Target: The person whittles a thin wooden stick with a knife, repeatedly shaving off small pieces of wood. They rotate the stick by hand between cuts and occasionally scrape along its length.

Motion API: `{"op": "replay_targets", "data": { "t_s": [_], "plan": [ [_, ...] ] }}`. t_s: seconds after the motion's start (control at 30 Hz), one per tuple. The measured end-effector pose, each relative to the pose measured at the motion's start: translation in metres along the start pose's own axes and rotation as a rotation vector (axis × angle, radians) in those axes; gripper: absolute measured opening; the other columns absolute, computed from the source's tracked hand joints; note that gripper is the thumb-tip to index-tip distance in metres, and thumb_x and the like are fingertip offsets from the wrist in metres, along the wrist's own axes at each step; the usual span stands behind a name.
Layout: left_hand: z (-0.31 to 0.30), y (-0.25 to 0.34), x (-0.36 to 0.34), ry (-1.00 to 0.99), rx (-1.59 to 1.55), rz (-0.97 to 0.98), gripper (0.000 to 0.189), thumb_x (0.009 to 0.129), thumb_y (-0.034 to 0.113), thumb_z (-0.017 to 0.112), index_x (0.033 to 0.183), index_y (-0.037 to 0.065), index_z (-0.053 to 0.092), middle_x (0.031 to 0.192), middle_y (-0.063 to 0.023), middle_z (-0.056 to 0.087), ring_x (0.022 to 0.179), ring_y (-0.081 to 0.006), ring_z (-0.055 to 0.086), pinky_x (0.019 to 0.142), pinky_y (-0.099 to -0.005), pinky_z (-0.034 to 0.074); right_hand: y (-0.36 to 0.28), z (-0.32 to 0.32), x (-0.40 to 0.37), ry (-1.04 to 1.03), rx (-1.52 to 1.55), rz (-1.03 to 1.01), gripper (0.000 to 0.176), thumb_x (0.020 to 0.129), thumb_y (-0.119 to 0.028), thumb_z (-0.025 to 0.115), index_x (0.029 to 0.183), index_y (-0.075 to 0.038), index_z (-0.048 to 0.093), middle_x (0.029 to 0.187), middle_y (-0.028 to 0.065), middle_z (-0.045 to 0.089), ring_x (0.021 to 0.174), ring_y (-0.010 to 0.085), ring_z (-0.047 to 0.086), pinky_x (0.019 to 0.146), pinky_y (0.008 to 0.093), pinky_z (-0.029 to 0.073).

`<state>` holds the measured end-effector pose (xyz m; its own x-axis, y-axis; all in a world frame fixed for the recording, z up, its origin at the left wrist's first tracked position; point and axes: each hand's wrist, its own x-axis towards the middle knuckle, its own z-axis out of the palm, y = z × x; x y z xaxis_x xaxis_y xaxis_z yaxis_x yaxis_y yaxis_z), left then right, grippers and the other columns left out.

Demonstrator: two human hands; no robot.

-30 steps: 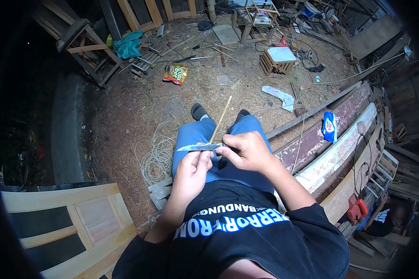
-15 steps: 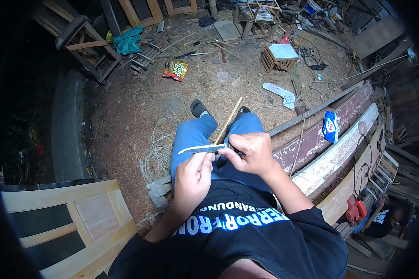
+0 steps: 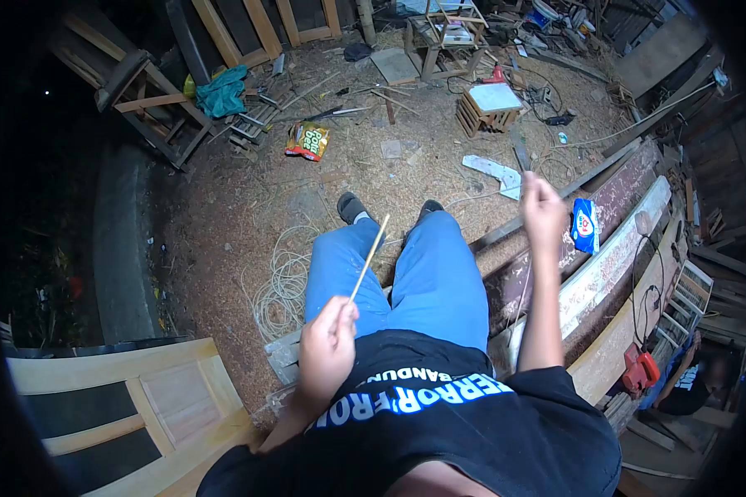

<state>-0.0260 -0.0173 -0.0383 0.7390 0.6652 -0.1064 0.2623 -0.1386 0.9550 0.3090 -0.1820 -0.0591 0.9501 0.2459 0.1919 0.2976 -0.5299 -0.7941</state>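
A thin pale wooden stick (image 3: 370,257) rises from the closed fingers of my left hand (image 3: 327,338), over my lap. Its lower end is hidden in the fist. Well out to the right, my right hand (image 3: 544,211) is wrapped round the handle of a knife. The knife's dark blade (image 3: 520,152) points away from me, above the ground near a whitish angled board (image 3: 493,172). The two hands are far apart, and the knife does not touch the stick.
Painted planks (image 3: 588,286) lie to my right, with a blue packet (image 3: 585,225) and a red power tool (image 3: 639,369). Coiled cord (image 3: 278,286) lies left of my legs, near a wooden door panel (image 3: 174,398). A snack bag (image 3: 307,142) and small crate (image 3: 487,109) are ahead. A person (image 3: 692,385) is at right.
My right hand has carried the knife away from the stick, forward and to the right. My left hand keeps the stick, now lower and slightly left, with its tip nearer me.
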Motion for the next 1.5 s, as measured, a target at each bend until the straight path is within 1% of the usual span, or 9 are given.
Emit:
{"op": "replay_targets", "data": {
  "t_s": [0.1,0.2,0.23,0.47,0.67,1.13,1.3,1.37,1.5],
  "plan": [
    [-0.001,-0.002,0.005,-0.061,-0.083,-0.063,0.022,0.113,0.014,0.050,0.105,0.000,0.064,0.071,0.0024,0.050,0.064,-0.0039,0.046,0.058,-0.0235,0.037,0.002,0.019,-0.013,-0.048,0.161,-0.417,0.018,0.101,-0.021,0.066,0.101,-0.012,0.082,0.073,0.0085,0.075,0.062,0.0113,0.069,0.055,0.0340,0.049],
    [0.021,0.018,0.027,-0.145,-0.227,-0.097,0.025,0.114,0.016,0.049,0.110,-0.001,0.067,0.072,0.0023,0.050,0.064,-0.0044,0.043,0.058,-0.0234,0.035,-0.054,0.032,-0.074,-0.454,-0.018,-0.444,0.033,0.097,-0.042,0.071,0.080,-0.014,0.070,0.066,0.0157,0.065,0.062,0.0378,0.066,0.056,0.0457,0.050],
    [0.021,0.023,0.034,-0.149,-0.214,-0.076,0.026,0.115,0.017,0.048,0.111,0.000,0.067,0.072,0.0034,0.050,0.064,-0.0036,0.043,0.058,-0.0226,0.034,-0.065,0.036,-0.087,-0.437,0.038,-0.556,0.038,0.096,-0.030,0.073,0.071,-0.007,0.055,0.058,0.0137,0.053,0.051,0.0335,0.058,0.050,0.0430,0.042],
    [0.024,0.028,0.039,-0.121,-0.182,0.020,0.020,0.112,0.011,0.054,0.112,-0.003,0.069,0.079,0.0031,0.056,0.069,-0.0031,0.047,0.061,-0.0214,0.037,-0.083,0.036,-0.097,-0.534,0.063,-0.723,0.043,0.096,-0.041,0.071,0.070,-0.010,0.057,0.059,0.0117,0.061,0.054,0.0335,0.064,0.050,0.0440,0.046],
    [0.018,0.042,0.023,-0.040,-0.034,0.109,0.019,0.112,0.013,0.054,0.109,-0.001,0.066,0.079,0.0032,0.054,0.070,-0.0030,0.047,0.061,-0.0216,0.037,-0.085,0.034,-0.086,-0.289,0.037,-0.871,0.045,0.090,-0.039,0.079,0.065,-0.012,0.054,0.054,0.0089,0.055,0.049,0.0298,0.061,0.047,0.0407,0.044],
    [0.014,0.027,0.022,-0.025,-0.126,0.014,0.017,0.112,0.011,0.052,0.103,0.000,0.063,0.074,0.0008,0.053,0.064,-0.0043,0.048,0.057,-0.0234,0.039,-0.068,0.056,-0.066,-0.173,-0.065,-0.670,0.048,0.094,-0.044,0.075,0.064,-0.012,0.055,0.055,0.0111,0.056,0.050,0.0326,0.061,0.046,0.0422,0.045],
    [0.012,0.009,0.014,-0.038,-0.100,0.012,0.020,0.112,0.012,0.051,0.101,0.000,0.062,0.075,0.0011,0.054,0.065,-0.0037,0.049,0.058,-0.0226,0.039,-0.062,0.053,-0.065,-0.185,-0.171,-0.790,0.041,0.096,-0.038,0.072,0.069,-0.011,0.059,0.056,0.0129,0.056,0.050,0.0338,0.060,0.048,0.0437,0.044],
    [0.012,0.009,0.012,-0.042,-0.129,0.013,0.020,0.113,0.013,0.051,0.101,0.000,0.063,0.075,0.0015,0.054,0.065,-0.0037,0.049,0.058,-0.0225,0.039,-0.035,0.068,-0.025,-0.093,0.028,-0.306,0.039,0.100,-0.036,0.070,0.072,-0.009,0.064,0.060,0.0138,0.060,0.051,0.0330,0.062,0.049,0.0423,0.044],
    [0.006,-0.002,0.017,-0.022,-0.149,-0.012,0.020,0.113,0.013,0.052,0.104,0.000,0.063,0.076,0.0019,0.055,0.066,-0.0035,0.049,0.059,-0.0223,0.038,-0.050,0.054,-0.043,-0.130,-0.012,-0.426,0.042,0.101,-0.040,0.069,0.072,-0.010,0.067,0.056,0.0144,0.058,0.048,0.0301,0.060,0.047,0.0426,0.043]
  ]
}}
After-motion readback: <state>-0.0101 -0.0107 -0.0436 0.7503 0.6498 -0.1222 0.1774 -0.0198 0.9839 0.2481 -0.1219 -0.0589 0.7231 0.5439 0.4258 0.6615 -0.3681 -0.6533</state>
